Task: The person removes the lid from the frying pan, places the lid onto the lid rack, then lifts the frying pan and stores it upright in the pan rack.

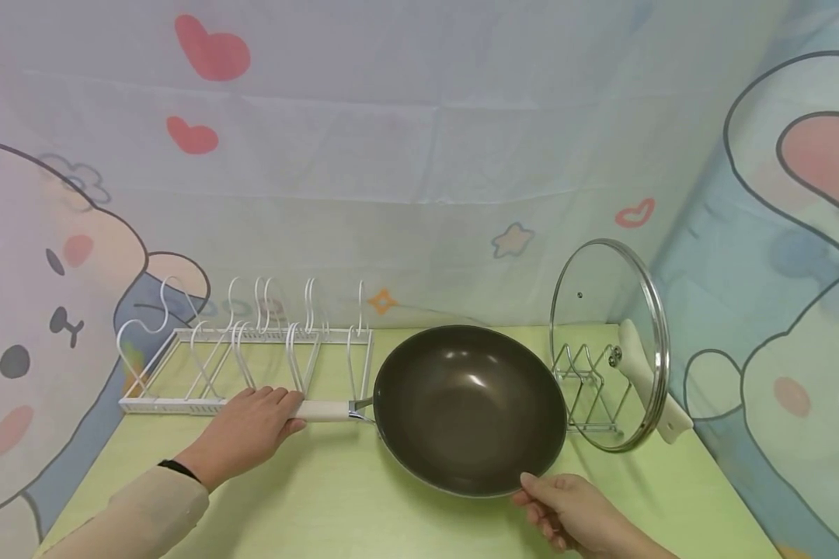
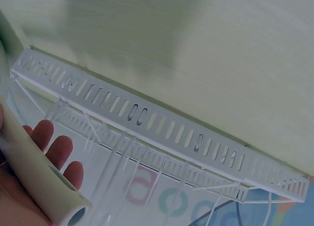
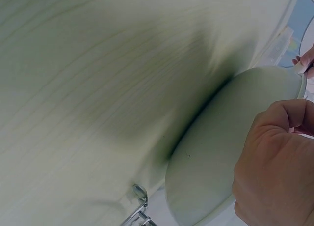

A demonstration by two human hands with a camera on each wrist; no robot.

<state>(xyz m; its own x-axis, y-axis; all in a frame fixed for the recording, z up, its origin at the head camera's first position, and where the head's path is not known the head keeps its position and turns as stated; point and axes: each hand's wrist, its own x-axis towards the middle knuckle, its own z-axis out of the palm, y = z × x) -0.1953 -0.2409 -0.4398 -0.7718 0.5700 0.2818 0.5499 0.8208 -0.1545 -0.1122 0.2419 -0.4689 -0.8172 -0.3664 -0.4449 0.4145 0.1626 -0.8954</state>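
A wok (image 1: 470, 407) with a dark brown inside and a cream handle (image 1: 325, 411) is at the middle of the table in the head view. My left hand (image 1: 252, 427) grips that handle near its end; in the left wrist view the fingers (image 2: 60, 150) curl round it. My right hand (image 1: 566, 512) pinches the wok's near right rim between thumb and fingers. Seen from the right wrist, the pale outside of the wok (image 3: 216, 147) is tilted close over the tabletop, and the hand (image 3: 279, 162) is bent at its rim. Whether the base touches the table I cannot tell.
Behind my left hand stands a white wire rack (image 1: 175, 404) with upright loops. A glass lid (image 1: 660, 341) with a metal rim stands upright in a small chrome rack (image 1: 594, 427) on the right. A printed cloth (image 1: 419, 155) hangs behind the green table (image 1: 363, 512).
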